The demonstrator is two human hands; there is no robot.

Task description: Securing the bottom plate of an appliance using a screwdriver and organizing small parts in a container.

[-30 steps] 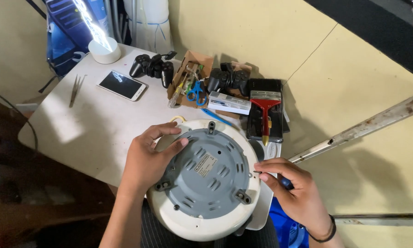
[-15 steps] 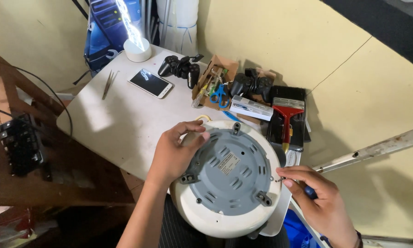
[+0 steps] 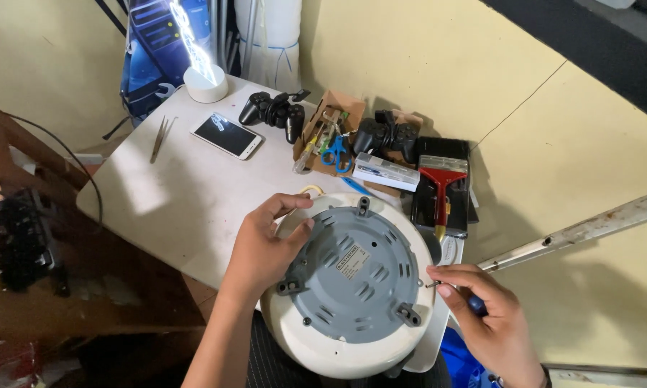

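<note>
A round white appliance [image 3: 316,345] lies upside down on my lap, its grey base plate [image 3: 356,276] with vents, feet and a label facing up. My left hand [image 3: 266,248] rests on the appliance's left rim, fingers spread over the edge of the grey plate. My right hand [image 3: 482,316] is at the right rim, pinching a small screw [image 3: 431,284] between thumb and fingertips, with a blue-handled tool [image 3: 476,305] tucked in the palm.
The white table [image 3: 187,201] carries a smartphone [image 3: 226,135], tweezers [image 3: 161,136], two black game controllers [image 3: 273,111], a cardboard box of tools [image 3: 327,140], a small white box [image 3: 385,172], a red-handled brush [image 3: 442,190] and a lit lamp [image 3: 205,82]. A yellow wall lies right, dark clutter left.
The view has shifted, so the table and appliance sit further right in frame. My right hand has drawn slightly off the rim with the screw. My left hand keeps its place.
</note>
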